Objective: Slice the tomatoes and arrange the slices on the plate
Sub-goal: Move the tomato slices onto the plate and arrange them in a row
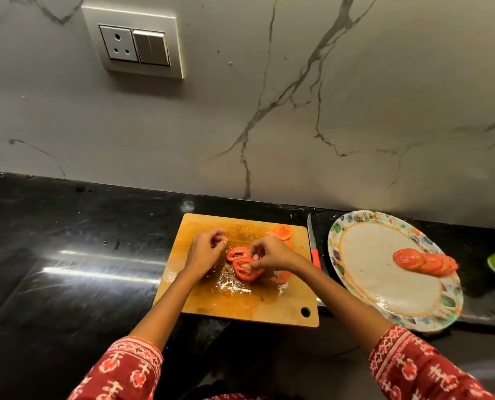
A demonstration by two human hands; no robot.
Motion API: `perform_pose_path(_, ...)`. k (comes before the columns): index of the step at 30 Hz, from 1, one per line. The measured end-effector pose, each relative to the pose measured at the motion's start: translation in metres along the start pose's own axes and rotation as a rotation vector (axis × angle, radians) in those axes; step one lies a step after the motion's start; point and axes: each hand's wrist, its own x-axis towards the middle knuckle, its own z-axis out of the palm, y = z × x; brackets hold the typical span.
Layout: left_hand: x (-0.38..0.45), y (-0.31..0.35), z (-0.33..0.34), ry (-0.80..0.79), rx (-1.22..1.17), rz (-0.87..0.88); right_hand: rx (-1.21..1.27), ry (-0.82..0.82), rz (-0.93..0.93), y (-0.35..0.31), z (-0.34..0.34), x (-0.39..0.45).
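Gleaming black counter (67,255) meets grey marble wall (356,111) bearing a socket (133,43).

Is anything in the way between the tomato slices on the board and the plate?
Yes. The knife lies on the counter between the cutting board and the plate. The slices the right hand pinches would simply be carried over it.

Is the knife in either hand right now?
No. The knife lies on the counter between the cutting board and the plate.
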Motion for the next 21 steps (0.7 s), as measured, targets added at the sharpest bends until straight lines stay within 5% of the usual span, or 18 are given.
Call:
perform_pose_path(7, -0.004, 0.015, 0.006, -0.093, 0.128, -0.093, 0.292, 0.005, 0.054, 0.015, -0.032, -0.015)
perform_pose_path(13, -0.008, 0.031, 0.010, -0.234, 0.250, -0.190, 0.267, 0.068, 0.110, 0.028, -0.042, -0.020)
perform_pose_path(21, -0.009, 0.037, 0.009, -0.221, 0.214, -0.251, 0.112, 0.297, 0.136, 0.041, -0.041, -0.018)
